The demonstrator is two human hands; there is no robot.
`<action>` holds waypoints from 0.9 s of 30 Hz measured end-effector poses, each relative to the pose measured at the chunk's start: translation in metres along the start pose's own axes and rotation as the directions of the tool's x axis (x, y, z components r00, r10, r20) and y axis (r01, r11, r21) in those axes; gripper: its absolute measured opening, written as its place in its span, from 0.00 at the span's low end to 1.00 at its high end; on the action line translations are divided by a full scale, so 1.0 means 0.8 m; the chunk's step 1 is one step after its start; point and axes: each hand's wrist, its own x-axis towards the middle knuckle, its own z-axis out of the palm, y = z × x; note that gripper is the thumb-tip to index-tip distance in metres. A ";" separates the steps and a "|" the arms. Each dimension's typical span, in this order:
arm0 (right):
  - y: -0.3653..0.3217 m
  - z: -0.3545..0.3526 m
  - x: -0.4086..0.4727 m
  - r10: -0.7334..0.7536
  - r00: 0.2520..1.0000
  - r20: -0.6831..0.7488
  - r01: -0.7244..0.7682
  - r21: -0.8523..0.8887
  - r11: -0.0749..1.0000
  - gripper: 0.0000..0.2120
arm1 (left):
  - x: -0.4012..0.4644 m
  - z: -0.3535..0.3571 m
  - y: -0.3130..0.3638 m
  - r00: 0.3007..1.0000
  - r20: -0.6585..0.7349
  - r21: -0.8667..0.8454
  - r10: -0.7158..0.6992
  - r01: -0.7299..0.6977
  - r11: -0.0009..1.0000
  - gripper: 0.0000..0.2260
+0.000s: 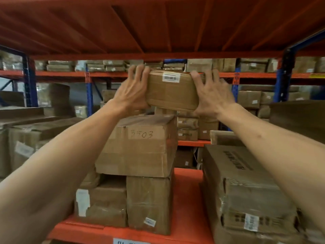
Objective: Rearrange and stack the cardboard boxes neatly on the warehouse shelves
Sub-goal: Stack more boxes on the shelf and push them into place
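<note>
The left hand (131, 90) and right hand (212, 93) squeeze the ends of a small brown taped cardboard box (173, 90), above the big "5503" cardboard box (139, 147). It looks light and stiff. Its tape may be slippery, so a grip on both ends seems best.

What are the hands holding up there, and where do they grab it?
A small taped cardboard box with a barcode label. The left hand grips its left end and the right hand its right end, fingers curled over the top edge.
</note>
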 end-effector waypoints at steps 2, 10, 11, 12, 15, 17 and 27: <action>-0.027 0.001 0.019 -0.058 0.998 0.002 0.058 -0.003 0.998 0.60 | -0.019 0.004 -0.027 0.997 0.002 -0.055 -0.076 0.076 0.996 0.56; -0.128 0.042 0.055 -0.243 0.958 0.155 0.244 0.011 0.970 0.61 | -0.114 0.037 -0.117 0.964 0.159 -0.039 -0.215 0.223 0.974 0.54; -0.132 0.041 0.061 -0.260 0.948 0.182 0.263 0.007 0.965 0.62 | -0.117 0.039 -0.121 0.955 0.186 -0.036 -0.231 0.242 0.970 0.55; -0.133 0.038 0.068 -0.269 0.940 0.209 0.275 -0.001 0.961 0.63 | -0.116 0.040 -0.125 0.950 0.211 -0.040 -0.231 0.245 0.969 0.55; -0.124 0.024 0.083 -0.293 0.901 0.319 0.317 -0.025 0.948 0.66 | -0.105 0.035 -0.137 0.931 0.334 -0.079 -0.147 0.183 0.980 0.59; -0.112 0.021 0.080 -0.304 0.885 0.352 0.323 0.006 0.946 0.66 | -0.100 0.030 -0.144 0.910 0.407 -0.084 -0.080 0.125 0.989 0.60; -0.047 0.026 0.037 -0.289 0.925 0.248 0.180 0.384 0.906 0.57 | -0.060 0.025 -0.020 0.989 0.050 -0.214 0.140 -0.126 0.969 0.46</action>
